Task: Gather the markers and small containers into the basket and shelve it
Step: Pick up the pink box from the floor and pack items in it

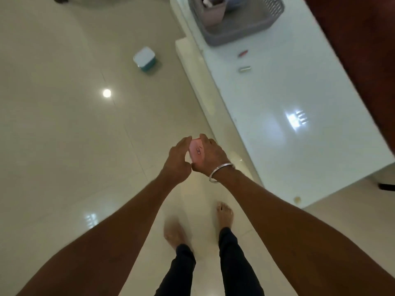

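**Pink container held between both hands above the tiled floor**

The right hand [210, 155] is wrapped around a small pink container [197, 153], fingers curled over its far side; a plain metal bangle [221, 171] circles that wrist. The left hand [178, 159] lies flat against the container's other side, fingers straight and close together, not curled round it. The container is smooth, rounded plastic with a small dark printed mark on its upper face; its long axis runs away from the person, the far end peeking out between the fingertips.

Beyond the hands and to their right, a glossy white table [288, 116] carries a grey slatted plastic basket [230, 33] at its far end, with a dull pink cup [214, 12] standing inside. Between basket and hands, two short marker-like pieces lie on the tabletop, well apart from the hands: a red one [243, 53] and a silvery one [245, 69], both lying roughly crosswise. Beyond the hands to the left, a squarish teal box with a white lid [145, 58] sits on the shiny floor tiles.
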